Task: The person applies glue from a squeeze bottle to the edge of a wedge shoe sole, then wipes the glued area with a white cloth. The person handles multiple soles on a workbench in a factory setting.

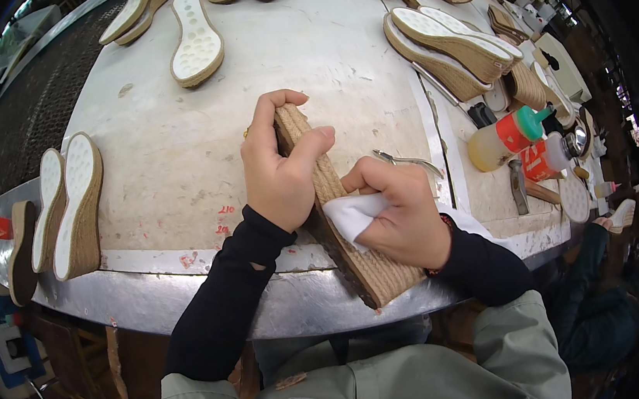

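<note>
A rope-wrapped wedge shoe sole [386, 274] is tilted on its side at the table's front edge, its thick heel end toward me. My left hand [282, 164] grips its narrow far end, thumb across the woven side and fingers around the back. In my right hand [402, 210] a white cloth [356, 217] is bunched and pressed against the rope side of the sole. The cloth's tail shows beyond my right wrist. Just past the right hand lie metal pliers or nippers [409, 160], partly hidden by it.
Wedge soles [80, 201] stand at the left edge; another sole [195, 41] lies at the back, with more [459, 41] stacked back right. On the right are a green-capped glue bottle [496, 142], a red-labelled bottle [541, 160] and a hammer [519, 186]. Another person's sleeve [591, 299] shows beyond.
</note>
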`<action>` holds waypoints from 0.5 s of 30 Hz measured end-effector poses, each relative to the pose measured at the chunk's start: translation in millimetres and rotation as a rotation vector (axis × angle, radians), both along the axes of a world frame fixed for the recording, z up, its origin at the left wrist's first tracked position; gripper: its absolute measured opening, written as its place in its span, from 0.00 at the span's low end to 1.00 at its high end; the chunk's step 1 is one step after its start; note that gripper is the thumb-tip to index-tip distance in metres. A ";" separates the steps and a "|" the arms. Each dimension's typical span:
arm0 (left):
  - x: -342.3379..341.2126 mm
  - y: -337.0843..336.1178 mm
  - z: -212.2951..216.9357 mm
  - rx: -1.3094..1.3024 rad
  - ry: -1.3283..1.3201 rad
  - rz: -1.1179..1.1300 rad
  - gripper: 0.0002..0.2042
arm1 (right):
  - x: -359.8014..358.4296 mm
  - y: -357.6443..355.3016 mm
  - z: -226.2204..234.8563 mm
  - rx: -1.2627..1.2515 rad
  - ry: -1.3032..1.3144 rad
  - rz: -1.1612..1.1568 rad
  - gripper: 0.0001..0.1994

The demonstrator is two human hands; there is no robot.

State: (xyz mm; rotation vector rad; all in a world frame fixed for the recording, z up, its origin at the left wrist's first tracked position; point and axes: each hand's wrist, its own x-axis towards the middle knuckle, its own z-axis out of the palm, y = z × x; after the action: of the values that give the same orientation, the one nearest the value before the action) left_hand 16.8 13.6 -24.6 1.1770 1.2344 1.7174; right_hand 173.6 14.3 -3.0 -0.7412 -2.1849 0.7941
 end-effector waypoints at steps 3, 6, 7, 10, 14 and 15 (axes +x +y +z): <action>-1.7 -1.7 -0.9 -0.016 0.001 -0.010 0.15 | 0.8 0.2 4.0 -0.005 -0.027 0.024 0.11; -1.0 -1.5 0.7 -0.015 0.001 -0.014 0.15 | 3.6 1.4 8.6 -0.035 -0.051 0.042 0.11; 0.2 -1.7 1.8 -0.013 -0.001 -0.018 0.15 | 0.2 2.2 3.1 -0.014 -0.012 0.030 0.12; 0.2 -1.2 2.0 -0.017 -0.010 -0.026 0.15 | -0.3 2.5 0.9 -0.001 0.012 0.015 0.12; -0.1 -1.6 -0.5 -0.011 -0.011 -0.025 0.15 | 6.2 2.2 14.6 -0.099 -0.099 0.059 0.12; -0.1 -1.9 0.9 -0.014 -0.009 -0.026 0.15 | 3.6 2.8 10.6 -0.057 -0.063 0.046 0.12</action>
State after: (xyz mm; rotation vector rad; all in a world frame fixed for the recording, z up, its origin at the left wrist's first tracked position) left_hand 16.6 11.6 -23.8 1.1711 1.2187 1.6904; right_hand 177.2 17.1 7.7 -0.7567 -2.2509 0.8701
